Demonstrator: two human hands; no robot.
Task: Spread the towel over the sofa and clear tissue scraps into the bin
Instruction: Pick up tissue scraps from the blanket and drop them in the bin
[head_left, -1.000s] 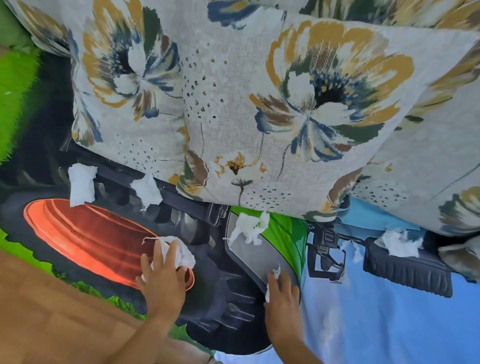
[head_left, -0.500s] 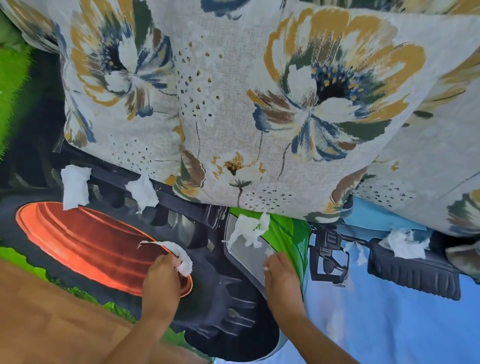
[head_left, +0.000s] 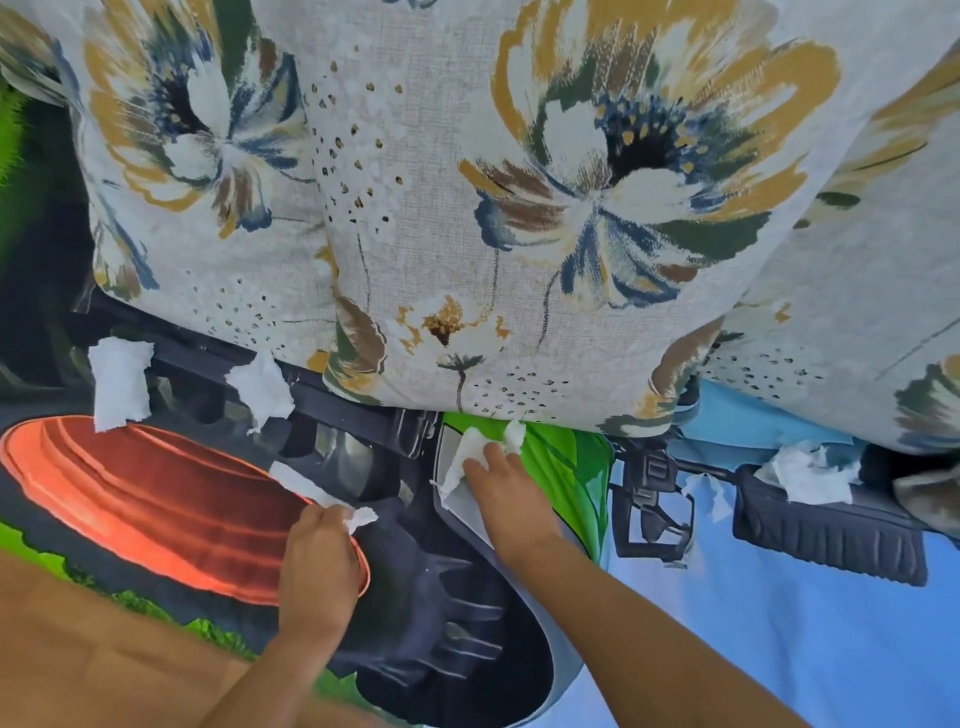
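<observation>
A printed towel (head_left: 727, 623) with a tractor picture lies spread over the sofa seat. Several white tissue scraps rest on it. My left hand (head_left: 319, 566) is closed around one tissue scrap (head_left: 306, 486), whose ends stick out of the fist. My right hand (head_left: 506, 488) presses its fingers on another tissue scrap (head_left: 467, 457) just below the cushions. More scraps lie at the left (head_left: 119, 382), left of middle (head_left: 262, 389) and at the right (head_left: 802, 475). A small shred (head_left: 714, 493) sits between the right scrap and my right hand.
Large floral cushions (head_left: 467, 208) stand along the sofa back and overhang the towel's far edge. A wooden floor (head_left: 78, 660) shows at the lower left, beyond the towel's front edge. No bin is in view.
My left hand has closed on its tissue scrap and lifted it. My right hand moved forward from the seat's middle onto the scrap under the cushions.
</observation>
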